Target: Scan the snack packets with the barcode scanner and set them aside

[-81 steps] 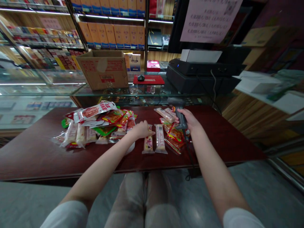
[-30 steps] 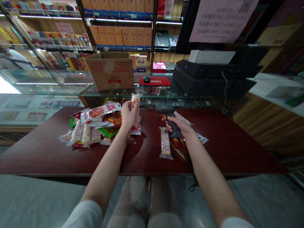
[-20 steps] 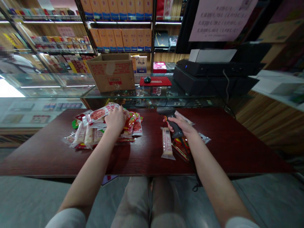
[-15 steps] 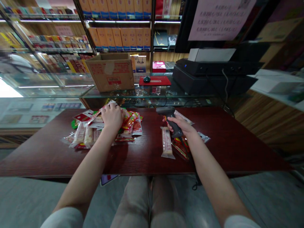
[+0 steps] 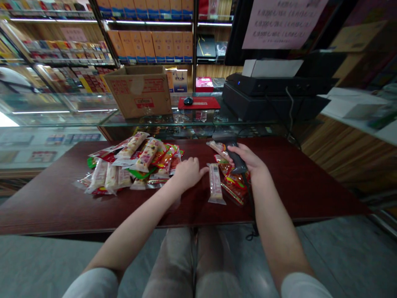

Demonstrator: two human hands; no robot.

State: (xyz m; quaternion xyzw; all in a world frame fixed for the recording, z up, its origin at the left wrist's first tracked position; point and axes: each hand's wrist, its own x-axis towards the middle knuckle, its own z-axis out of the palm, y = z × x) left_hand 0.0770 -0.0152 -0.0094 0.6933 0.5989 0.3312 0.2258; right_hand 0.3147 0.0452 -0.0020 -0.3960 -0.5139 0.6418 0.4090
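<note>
My left hand (image 5: 188, 173) is over the dark red table, fingers curled down and thumb pointing right. It seems closed on a snack packet, mostly hidden; only a faint pale edge shows below the wrist. Just right of the thumb lies a clear-wrapped snack bar (image 5: 215, 184) with a barcode. My right hand (image 5: 248, 159) is wrapped around the grip of a dark handheld barcode scanner (image 5: 238, 160), its blurred head pointing left. Under the scanner lie red snack packets (image 5: 234, 188) and another wrapped bar (image 5: 218, 149). At left is a pile of snacks (image 5: 124, 165), two wrapped bars on top.
Behind the table (image 5: 93, 211) is a glass counter with an open cardboard box (image 5: 139, 93), a mouse (image 5: 188, 100) on a red mat (image 5: 204, 103) and black checkout equipment (image 5: 266, 97). The scanner's cable (image 5: 252, 211) hangs over the table's front edge. Stocked shelves stand beyond.
My left hand put a bar on the pile, gripped the white-and-red packet on top, and moved right and nearer me. That packet has left the pile, exposing two bars. The scanner shifted slightly right.
</note>
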